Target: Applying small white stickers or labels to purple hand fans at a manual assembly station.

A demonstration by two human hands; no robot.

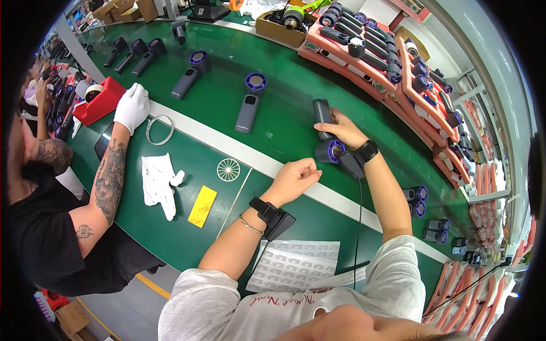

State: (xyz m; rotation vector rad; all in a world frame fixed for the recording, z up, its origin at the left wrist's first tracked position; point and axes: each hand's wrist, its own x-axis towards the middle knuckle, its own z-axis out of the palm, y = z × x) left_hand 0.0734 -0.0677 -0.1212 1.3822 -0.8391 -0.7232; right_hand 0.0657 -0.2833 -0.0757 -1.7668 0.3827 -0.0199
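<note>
My right hand [343, 129] is closed around a dark grey handheld fan [322, 111] with a purple-ringed round head, over the green belt. My left hand [296, 179] is curled with thumb and fingers together, above the pale strip along the belt's near edge. Whatever it may hold is hidden. The two hands are apart. A second handheld fan [248, 111] lies on the belt to the left, head pointing away. Below my arms, printed label sheets [296, 264] lie on the green table.
Several more fans lie along the belt, one [185, 82] farther left. Pink foam trays [364, 62] of fans are stacked at the far right. Left are a white glove [160, 184], yellow card [202, 207], tape ring [160, 130], red tape dispenser [99, 102] and a co-worker's gloved hand [132, 108].
</note>
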